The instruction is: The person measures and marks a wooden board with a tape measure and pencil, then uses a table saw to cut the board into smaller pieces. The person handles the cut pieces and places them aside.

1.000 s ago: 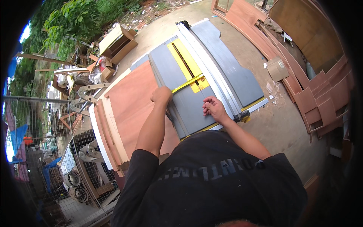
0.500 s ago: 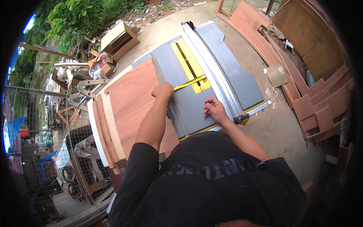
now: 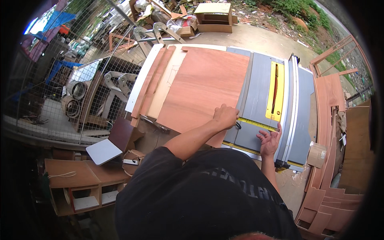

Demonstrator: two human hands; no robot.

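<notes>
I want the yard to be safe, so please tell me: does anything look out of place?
Nothing stands out on the saw, where the tape stretches across. Beyond it, the scrap heap looks untidy, with bags and wood jumbled together on the ground.

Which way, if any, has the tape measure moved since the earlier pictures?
Yes, toward the near side: the tape measure earlier crossed the yellow insert plate; now it lies past the plate's near end.
</notes>
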